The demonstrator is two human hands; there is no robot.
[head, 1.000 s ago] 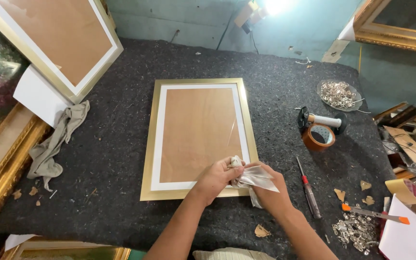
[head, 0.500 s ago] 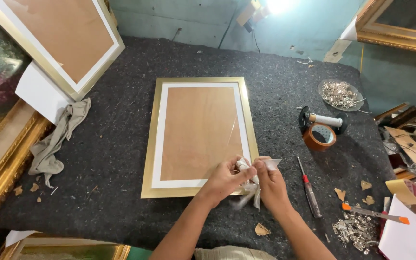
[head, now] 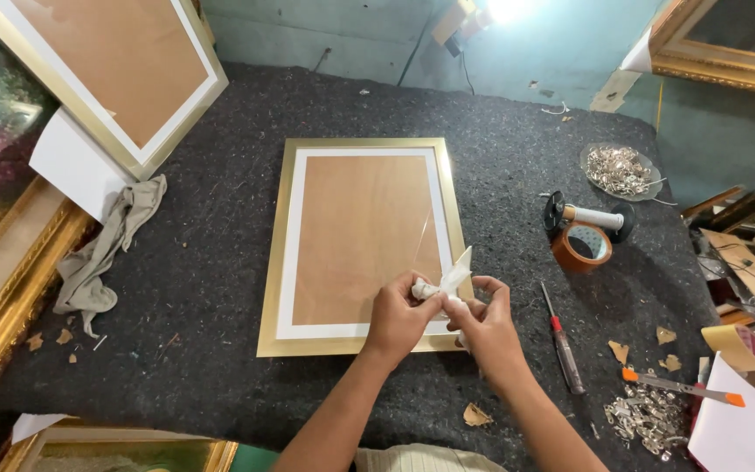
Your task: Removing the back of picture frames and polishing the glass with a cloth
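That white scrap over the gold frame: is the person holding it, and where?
Yes. Both hands pinch the crumpled white scrap at its bunched lower end, left hand and right hand, above the gold frame.

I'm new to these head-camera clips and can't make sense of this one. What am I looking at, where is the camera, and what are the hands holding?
There is no machine here: a person works with two bare hands, and the single camera sits on their head, looking down at a dark felt-covered table.

The left hand and the right hand meet over the near right corner of a gold picture frame that lies flat with its brown backing board up. Together they pinch a small crumpled white piece, paper or cloth; I cannot tell which.

To the right lie a roll of brown tape, a screwdriver with a red handle, a dish of small metal parts and a loose heap of similar parts. To the left lies a grey rag. More frames lean around the table's edges.
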